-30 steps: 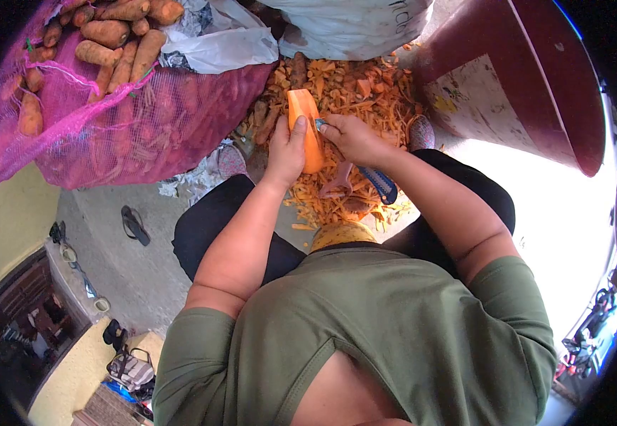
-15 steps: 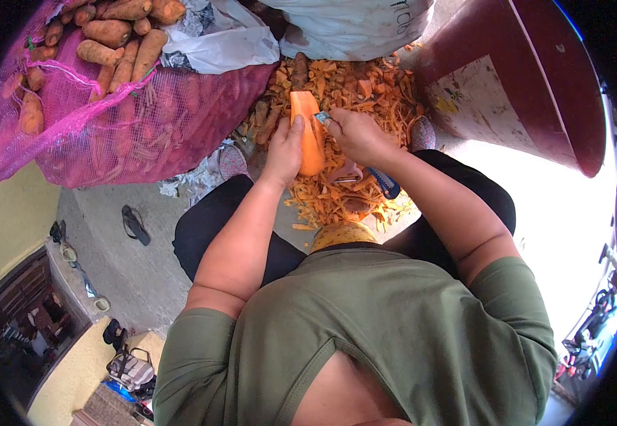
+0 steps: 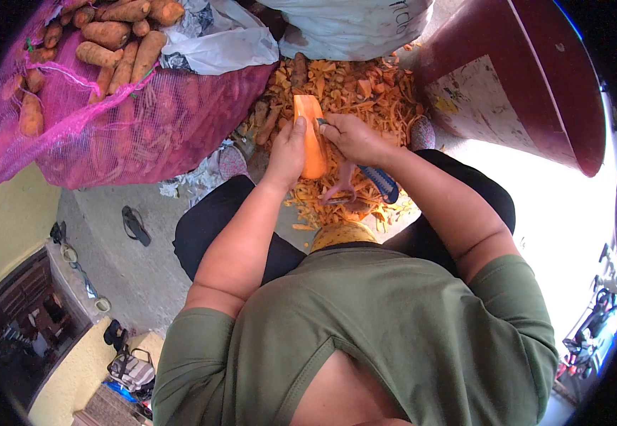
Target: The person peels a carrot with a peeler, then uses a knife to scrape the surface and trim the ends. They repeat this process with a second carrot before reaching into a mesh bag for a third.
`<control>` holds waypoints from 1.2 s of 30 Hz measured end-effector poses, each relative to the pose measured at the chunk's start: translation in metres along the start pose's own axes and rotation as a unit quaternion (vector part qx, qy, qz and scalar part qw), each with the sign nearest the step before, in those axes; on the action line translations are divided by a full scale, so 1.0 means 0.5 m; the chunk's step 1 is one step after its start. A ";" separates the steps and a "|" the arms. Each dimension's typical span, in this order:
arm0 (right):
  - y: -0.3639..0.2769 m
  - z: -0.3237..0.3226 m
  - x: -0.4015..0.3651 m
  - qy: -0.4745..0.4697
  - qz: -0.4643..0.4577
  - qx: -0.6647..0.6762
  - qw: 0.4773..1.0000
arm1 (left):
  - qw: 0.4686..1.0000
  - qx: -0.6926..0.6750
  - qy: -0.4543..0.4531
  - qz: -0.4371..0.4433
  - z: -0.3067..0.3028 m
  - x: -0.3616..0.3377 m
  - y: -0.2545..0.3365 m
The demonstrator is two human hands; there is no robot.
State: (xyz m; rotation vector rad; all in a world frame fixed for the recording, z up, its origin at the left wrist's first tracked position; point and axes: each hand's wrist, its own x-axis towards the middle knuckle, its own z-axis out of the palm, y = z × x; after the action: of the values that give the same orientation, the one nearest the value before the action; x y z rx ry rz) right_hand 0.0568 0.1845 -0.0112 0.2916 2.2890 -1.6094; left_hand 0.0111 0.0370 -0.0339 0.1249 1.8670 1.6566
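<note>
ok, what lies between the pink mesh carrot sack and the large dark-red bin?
Head view: scattered orange peelings, brown unpeeled carrots, a bulging white sack; above the peelings, left hand, right hand and a smooth orange carrot.

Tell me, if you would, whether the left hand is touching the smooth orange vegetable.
Touching. The head view shows the left hand against the side of the smooth orange vegetable, with the thumb laid over its edge.

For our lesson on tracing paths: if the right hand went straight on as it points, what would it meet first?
The right hand would probably meet the orange carrot in the left hand first, though one view leaves depth unclear.
</note>
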 end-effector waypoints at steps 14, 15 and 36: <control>-0.062 0.013 -0.029 0.095 0.050 -0.242 0.964 | 1.000 -0.022 0.004 -0.019 0.001 0.003 0.000; -0.062 0.015 -0.030 0.097 0.052 -0.246 0.963 | 1.000 0.003 0.010 -0.010 0.001 0.005 -0.006; -0.040 0.019 -0.031 0.011 -0.018 -0.358 0.933 | 0.978 0.182 0.057 0.086 0.012 -0.005 0.003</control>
State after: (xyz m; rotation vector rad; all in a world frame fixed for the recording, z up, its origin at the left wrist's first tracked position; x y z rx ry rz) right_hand 0.0657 0.1691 0.0094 0.0826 2.7131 -0.6849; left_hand 0.0156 0.0415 -0.0318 0.3599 2.2898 1.4390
